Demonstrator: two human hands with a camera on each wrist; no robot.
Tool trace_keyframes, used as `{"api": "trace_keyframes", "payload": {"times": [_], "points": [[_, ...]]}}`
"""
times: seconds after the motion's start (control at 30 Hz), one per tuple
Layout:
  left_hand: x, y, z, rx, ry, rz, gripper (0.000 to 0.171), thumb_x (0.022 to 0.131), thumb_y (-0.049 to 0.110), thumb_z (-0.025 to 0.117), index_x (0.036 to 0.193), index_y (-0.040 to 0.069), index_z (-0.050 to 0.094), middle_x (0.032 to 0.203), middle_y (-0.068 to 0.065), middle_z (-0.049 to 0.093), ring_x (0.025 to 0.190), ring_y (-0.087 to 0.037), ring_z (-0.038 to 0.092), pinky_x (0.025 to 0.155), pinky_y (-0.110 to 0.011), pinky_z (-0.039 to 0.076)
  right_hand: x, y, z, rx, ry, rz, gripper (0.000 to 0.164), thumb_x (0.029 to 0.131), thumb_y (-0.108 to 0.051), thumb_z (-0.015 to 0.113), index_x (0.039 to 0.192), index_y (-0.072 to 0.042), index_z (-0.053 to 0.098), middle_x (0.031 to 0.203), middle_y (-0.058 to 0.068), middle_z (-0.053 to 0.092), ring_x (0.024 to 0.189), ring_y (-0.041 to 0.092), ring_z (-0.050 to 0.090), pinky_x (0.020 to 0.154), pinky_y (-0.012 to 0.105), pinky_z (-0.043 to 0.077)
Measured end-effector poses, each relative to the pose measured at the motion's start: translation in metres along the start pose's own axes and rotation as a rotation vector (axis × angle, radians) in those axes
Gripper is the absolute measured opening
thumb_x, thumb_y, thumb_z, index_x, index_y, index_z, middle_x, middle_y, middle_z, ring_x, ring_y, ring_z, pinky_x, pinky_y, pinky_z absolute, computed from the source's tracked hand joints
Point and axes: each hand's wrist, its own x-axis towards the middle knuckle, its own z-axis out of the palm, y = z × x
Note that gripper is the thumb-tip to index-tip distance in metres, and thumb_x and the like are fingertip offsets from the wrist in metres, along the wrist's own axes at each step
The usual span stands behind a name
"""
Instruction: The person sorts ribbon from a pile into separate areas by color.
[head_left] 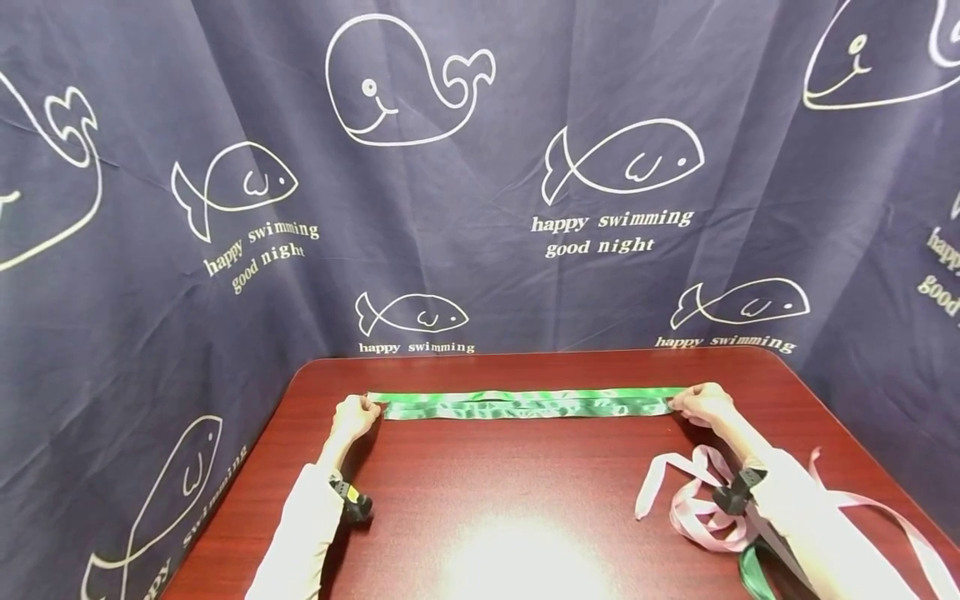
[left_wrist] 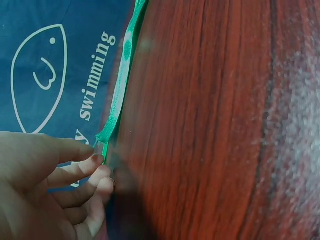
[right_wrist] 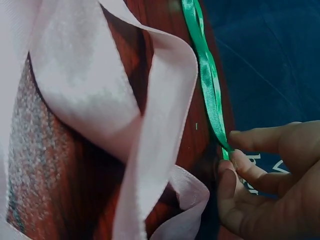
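A shiny green ribbon (head_left: 525, 409) stretches from side to side near the far edge of the table, with a brighter green strip (head_left: 600, 393) running along behind it. At the left end, my left hand (head_left: 354, 418) pinches the ribbon between thumb and fingertips; its frayed tip shows in the left wrist view. My right hand (head_left: 703, 404) pinches the other end, where the two green layers come together at the fingers in the right wrist view. Whether the layers are one folded ribbon or two, I cannot tell.
A tangled pink ribbon (head_left: 705, 533) lies under and beside my right forearm, trailing to the right table edge. A dark green loop (head_left: 752, 575) lies near it. The reddish-brown table (head_left: 450, 475) meets a dark blue curtain (head_left: 510, 275) printed with fish and whales.
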Motion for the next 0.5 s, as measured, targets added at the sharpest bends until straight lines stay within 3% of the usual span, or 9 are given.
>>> {"api": "trace_keyframes", "payload": {"times": [0.13,0.23,0.4,0.5], "points": [[0.0017,0.0013,0.0020,0.006,0.012,0.056,0.016,0.081,0.017,0.066,0.074,0.003,0.068,0.072,-0.011,0.066,0.075,-0.031,0.062,0.067,-0.040,0.048,-0.0009,-0.0003,-0.0018,0.011,-0.047,0.016,0.014,0.088,-0.014,0.062,0.086,-0.001,0.065,0.061,-0.014,0.059,0.058,-0.001,0.056,0.057,0.020,0.050],[0.0021,0.0035,0.0036,0.011,0.011,0.063,0.019,0.081,0.021,0.068,0.075,0.002,0.068,0.076,-0.013,0.068,0.077,-0.033,0.064,0.070,-0.044,0.049,-0.0009,-0.0012,-0.0024,0.033,-0.072,0.026,0.022,0.095,-0.025,0.054,0.087,-0.006,0.059,0.059,-0.014,0.057,0.056,-0.002,0.055,0.056,0.019,0.049],[-0.0003,0.0067,0.0057,0.015,-0.018,0.027,0.024,0.078,0.028,0.072,0.078,0.004,0.068,0.080,-0.014,0.069,0.078,-0.033,0.065,0.071,-0.048,0.050,-0.0013,-0.0005,-0.0039,0.026,-0.080,0.006,0.056,0.101,-0.039,0.035,0.106,0.014,0.054,0.065,-0.012,0.058,0.059,-0.001,0.055,0.059,0.021,0.051],[-0.0025,0.0069,0.0060,0.018,-0.021,0.015,0.024,0.078,0.029,0.073,0.078,0.005,0.067,0.083,-0.015,0.069,0.080,-0.034,0.066,0.072,-0.050,0.051,-0.0021,-0.0003,-0.0058,0.007,-0.075,-0.016,0.068,0.102,-0.041,0.029,0.119,0.022,0.047,0.074,-0.008,0.064,0.065,0.001,0.058,0.064,0.024,0.053]]}}
